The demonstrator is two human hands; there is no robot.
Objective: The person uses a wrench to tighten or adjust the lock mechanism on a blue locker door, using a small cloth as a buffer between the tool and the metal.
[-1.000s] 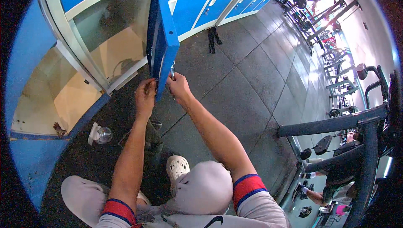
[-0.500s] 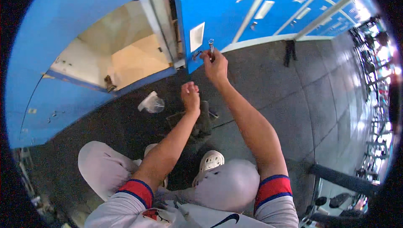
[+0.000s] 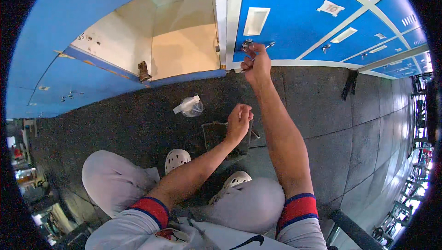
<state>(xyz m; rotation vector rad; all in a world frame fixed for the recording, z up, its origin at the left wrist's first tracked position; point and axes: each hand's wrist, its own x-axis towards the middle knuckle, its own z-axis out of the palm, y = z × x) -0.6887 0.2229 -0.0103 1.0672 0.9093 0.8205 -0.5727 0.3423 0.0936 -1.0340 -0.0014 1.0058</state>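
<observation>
My right hand (image 3: pixel 258 64) reaches up to a blue locker door (image 3: pixel 294 15), its fingers closed around a small metal wrench (image 3: pixel 270 44). Its fingertips are at the silver lock latch (image 3: pixel 247 45), low on the door by the left edge. The door lies flush in its frame. Lower and to the left, my left hand (image 3: pixel 238 123) hovers above the dark floor with curled fingers. Whatever that hand may hold is hidden inside it.
Left of the door, an open locker compartment (image 3: pixel 184 52) has a brown object (image 3: pixel 144 71) on its front edge. A clear plastic bag with a white piece (image 3: pixel 189 106) lies on the floor, and a dark tray-like object (image 3: pixel 214 135) sits beneath my left hand. More blue lockers continue rightward.
The locker door has swung from ajar to shut. My right hand has moved with the wrench to the latch, and my view has shifted left. My left hand stays curled.
</observation>
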